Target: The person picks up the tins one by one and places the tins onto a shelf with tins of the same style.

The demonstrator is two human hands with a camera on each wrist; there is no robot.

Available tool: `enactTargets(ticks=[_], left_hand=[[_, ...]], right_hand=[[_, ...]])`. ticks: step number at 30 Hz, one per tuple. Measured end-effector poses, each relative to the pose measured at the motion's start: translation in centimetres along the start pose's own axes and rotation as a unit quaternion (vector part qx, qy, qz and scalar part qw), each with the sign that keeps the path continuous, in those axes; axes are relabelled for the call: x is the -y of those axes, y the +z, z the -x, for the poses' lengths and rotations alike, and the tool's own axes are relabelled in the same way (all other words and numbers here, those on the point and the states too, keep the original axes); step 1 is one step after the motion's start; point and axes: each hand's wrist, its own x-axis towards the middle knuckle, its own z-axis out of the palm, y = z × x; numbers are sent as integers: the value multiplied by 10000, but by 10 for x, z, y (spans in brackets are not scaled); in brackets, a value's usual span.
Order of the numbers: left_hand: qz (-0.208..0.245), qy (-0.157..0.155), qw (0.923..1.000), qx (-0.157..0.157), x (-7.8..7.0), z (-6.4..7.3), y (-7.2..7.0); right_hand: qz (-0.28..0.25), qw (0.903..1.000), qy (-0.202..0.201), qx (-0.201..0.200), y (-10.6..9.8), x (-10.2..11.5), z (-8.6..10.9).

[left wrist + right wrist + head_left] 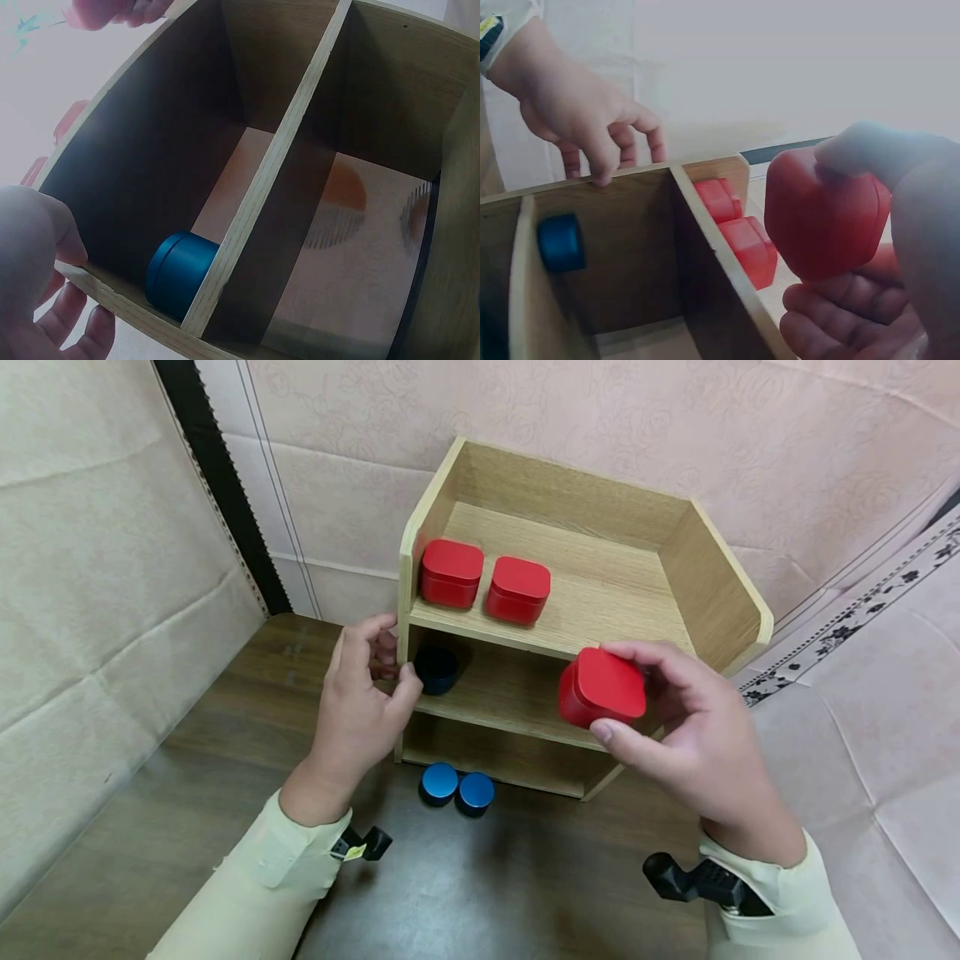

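In the head view my right hand [697,727] holds a red rounded-square lidded tin [603,687] between thumb and fingers, in front of the shelf's right part. My left hand [360,693] grips the left side panel of a wooden shelf unit [577,531], thumb at its front edge and fingers outside. Two more red tins [452,573] [518,591] stand side by side on the top shelf, at the left. On the middle shelf, near the left panel, sits a round blue tin [180,274], dark in the head view.
Two round tins with blue tops [438,783] [476,793] stand together on the dark wooden table [525,877] before the shelf. Pale patterned cloth [337,485] hangs behind and at both sides. The bottom compartment [510,756] lies below the middle shelf.
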Motion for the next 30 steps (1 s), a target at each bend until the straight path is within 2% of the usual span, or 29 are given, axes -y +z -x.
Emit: enactTargets(ticks=[4,9,13,21,24,30], left_hand=[[5,-12,10000,12,1,0,0],[1,-34,10000,47,1,0,1],[5,-43,10000,47,0,0,1],[8,-32,10000,32,-1,0,0],[6,-32,10000,29,0,0,0],[13,-20,10000,22,0,-1,1]], right_hand=[[60,9998,167,-119,-3,5,-11],[579,9971,479,-131,-9,10,-26],[771,9943,729,-58,-15,12,-39],[1415,9783,1504,141,-22,8,-64],[1590,9725,1684,264,-23,6,-73],[1611,9677,1881,479,-23,-1,-87]])
